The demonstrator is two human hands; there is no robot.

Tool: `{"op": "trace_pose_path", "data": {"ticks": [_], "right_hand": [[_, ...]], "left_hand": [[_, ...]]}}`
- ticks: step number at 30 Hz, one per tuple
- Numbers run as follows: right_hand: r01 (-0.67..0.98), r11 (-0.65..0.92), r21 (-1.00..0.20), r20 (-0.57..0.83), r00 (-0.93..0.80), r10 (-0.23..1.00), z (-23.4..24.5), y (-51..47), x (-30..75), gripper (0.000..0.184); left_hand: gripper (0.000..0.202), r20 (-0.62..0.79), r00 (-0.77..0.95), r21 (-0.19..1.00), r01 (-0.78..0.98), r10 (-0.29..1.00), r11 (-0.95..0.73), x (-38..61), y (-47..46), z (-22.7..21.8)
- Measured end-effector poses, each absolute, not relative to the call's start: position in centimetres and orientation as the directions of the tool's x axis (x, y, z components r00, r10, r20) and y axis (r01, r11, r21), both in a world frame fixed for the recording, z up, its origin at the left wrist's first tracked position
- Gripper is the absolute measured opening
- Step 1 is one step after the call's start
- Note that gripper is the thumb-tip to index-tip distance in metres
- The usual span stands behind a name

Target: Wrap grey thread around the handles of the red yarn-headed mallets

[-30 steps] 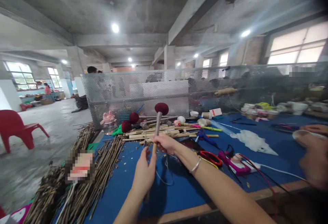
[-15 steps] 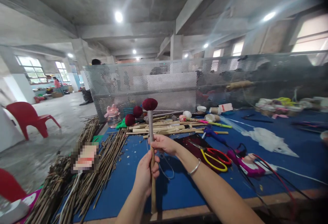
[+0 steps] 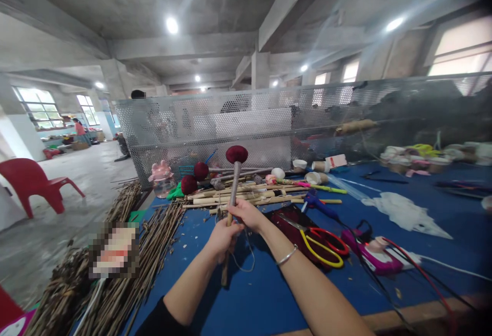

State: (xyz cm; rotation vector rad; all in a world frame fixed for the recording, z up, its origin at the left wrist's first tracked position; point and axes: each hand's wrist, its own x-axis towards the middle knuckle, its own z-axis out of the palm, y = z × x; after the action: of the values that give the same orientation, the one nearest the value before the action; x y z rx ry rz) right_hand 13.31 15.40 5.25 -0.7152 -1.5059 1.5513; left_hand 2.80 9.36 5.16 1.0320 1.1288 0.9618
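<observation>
Fingers (image 3: pixel 236 228) of the left hand (image 3: pixel 220 238) are closed around the lower half of a stick (image 3: pixel 234 185), and those of the right hand (image 3: pixel 248 214) grip the same stick just above. It is in the middle of the frame, almost upright and slightly tilted, its upper part covered in grey. On its top sits a dark red ball (image 3: pixel 237 154). A thin string (image 3: pixel 246 270) makes a loop below the hands, a little to the right. Around the right wrist (image 3: pixel 272 241) is a silver bracelet (image 3: pixel 287 255).

Behind the stick, across the centre, a pile of sticks (image 3: pixel 215 198) lies on the blue table (image 3: pixel 269 295), with two more dark red balls (image 3: pixel 188 185) at its left end, near a pink jar (image 3: pixel 163 185). Right of the centre, scissors (image 3: pixel 323 253) with yellow and red handles lie on a dark red cloth (image 3: pixel 282 223), near a blue glue gun (image 3: pixel 315 201). Farther right are a purple and white power strip (image 3: pixel 378 261) and a white plastic bag (image 3: pixel 403 210). At the lower left lie many thin twigs (image 3: pixel 142 261). Behind the table stands a metal screen (image 3: pixel 172 133) with holes.
</observation>
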Motion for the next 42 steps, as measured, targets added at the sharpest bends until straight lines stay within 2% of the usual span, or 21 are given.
{"op": "trace_pose_path", "data": {"ticks": [3,5,7,9,11,12,16,22,29,35,39,42], "right_hand": [[-0.203,0.089,-0.975,0.181,-0.5,0.847,4.8,15.1,13.5,0.041],[-0.202,0.128,-0.971,0.211,-0.47,0.857,4.4,14.9,13.3,0.041],[-0.173,0.147,-0.974,0.209,-0.435,0.876,4.1,14.9,13.2,0.043],[-0.147,0.132,-0.98,0.182,-0.417,0.89,4.1,14.9,13.2,0.044],[-0.157,0.112,-0.981,0.169,-0.423,0.89,4.2,14.7,13.3,0.044],[-0.17,0.1,-0.98,0.167,-0.439,0.883,4.4,14.6,13.5,0.043],[-0.224,0.027,-0.974,0.148,-0.543,0.826,5.0,13.8,13.9,0.04],[-0.291,0.033,-0.956,0.199,-0.562,0.803,5.6,12.8,13.7,0.034],[-0.175,0.073,-0.982,0.16,-0.553,0.818,5.1,12.7,14.2,0.041],[-0.047,0.125,-0.991,0.128,-0.597,0.792,6.1,12.9,15.1,0.041],[0.14,0.242,-0.96,0.107,-0.613,0.783,8.6,10.3,17.5,0.03],[0.217,0.385,-0.897,0.184,-0.608,0.772,10.3,5.2,20.8,0.027]], "left_hand": [[0.04,-0.319,0.395,0.877,-0.222,0.861,0.427,2.0,9.3,4.6],[0.04,-0.315,0.399,0.867,-0.25,0.861,0.432,1.8,9.1,4.1],[0.036,-0.231,0.214,0.938,-0.212,0.949,0.276,2.0,8.9,3.6],[0.032,-0.03,-0.025,0.997,-0.075,0.999,0.028,2.3,8.8,3.2],[0.028,0.147,-0.127,0.988,0.059,0.981,-0.14,2.5,8.6,2.9],[0.027,0.187,-0.131,0.981,0.084,0.974,-0.177,2.6,8.4,2.8],[0.03,0.108,-0.05,0.993,-0.042,0.993,-0.11,2.7,7.8,2.8],[0.04,-0.066,0.039,0.956,-0.282,0.997,0.074,3.2,7.0,3.7],[0.043,-0.033,0.136,0.947,-0.314,0.99,0.074,3.0,6.7,3.8],[0.044,0.005,-0.036,0.958,-0.285,0.999,-0.015,0.9,7.9,4.6],[0.041,0.059,-0.177,0.952,-0.285,0.982,-0.109,-2.1,9.1,5.7],[0.037,0.066,-0.262,0.945,-0.292,0.963,-0.145,-3.7,9.7,6.0]]}}
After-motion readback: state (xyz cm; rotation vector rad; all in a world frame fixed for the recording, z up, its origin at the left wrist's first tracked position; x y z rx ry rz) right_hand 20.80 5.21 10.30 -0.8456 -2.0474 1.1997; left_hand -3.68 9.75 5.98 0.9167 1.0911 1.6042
